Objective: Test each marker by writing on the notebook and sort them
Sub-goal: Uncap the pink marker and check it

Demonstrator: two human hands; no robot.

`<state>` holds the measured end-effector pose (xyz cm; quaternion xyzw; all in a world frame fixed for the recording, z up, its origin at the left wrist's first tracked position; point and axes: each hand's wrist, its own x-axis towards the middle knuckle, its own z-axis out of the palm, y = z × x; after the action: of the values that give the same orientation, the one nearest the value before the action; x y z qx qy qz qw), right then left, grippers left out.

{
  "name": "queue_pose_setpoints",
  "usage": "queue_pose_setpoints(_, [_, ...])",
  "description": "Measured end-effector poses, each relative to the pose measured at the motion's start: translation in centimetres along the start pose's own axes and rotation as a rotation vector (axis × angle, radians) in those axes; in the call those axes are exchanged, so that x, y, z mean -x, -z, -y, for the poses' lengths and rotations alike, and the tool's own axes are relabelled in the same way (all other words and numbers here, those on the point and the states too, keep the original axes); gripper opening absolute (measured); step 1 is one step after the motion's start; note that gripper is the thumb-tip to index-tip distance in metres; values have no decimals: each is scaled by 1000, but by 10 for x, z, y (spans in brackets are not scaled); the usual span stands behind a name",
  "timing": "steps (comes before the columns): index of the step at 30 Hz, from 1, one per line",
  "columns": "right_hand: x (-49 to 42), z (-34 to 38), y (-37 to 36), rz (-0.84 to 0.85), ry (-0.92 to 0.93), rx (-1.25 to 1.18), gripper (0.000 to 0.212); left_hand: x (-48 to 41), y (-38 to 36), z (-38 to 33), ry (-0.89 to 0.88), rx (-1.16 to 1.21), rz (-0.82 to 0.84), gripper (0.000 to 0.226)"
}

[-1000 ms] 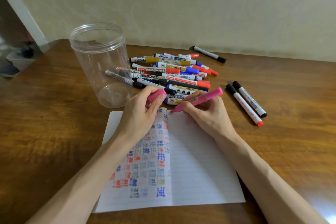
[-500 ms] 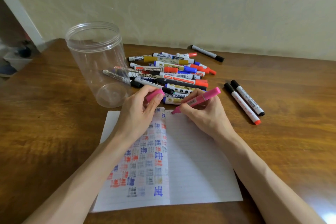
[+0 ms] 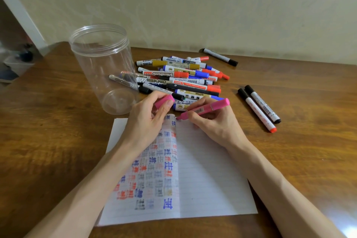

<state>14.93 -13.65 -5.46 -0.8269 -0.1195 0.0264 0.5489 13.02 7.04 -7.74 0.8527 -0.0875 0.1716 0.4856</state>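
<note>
The pink marker (image 3: 204, 109) sits tip-down at the top of the notebook (image 3: 208, 170), right by the fold, pinched in the right hand (image 3: 214, 121) for a test stroke, while the left hand (image 3: 146, 121) pinches the pink cap (image 3: 163, 101) and probably steadies the page, though any ink there is too tiny to make out.
</note>
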Motion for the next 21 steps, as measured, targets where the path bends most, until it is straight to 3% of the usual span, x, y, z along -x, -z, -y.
queue_pose_setpoints(21, [0,3,3,-19,-70,-9,9,0,-1,1,-14,-5,-2,32])
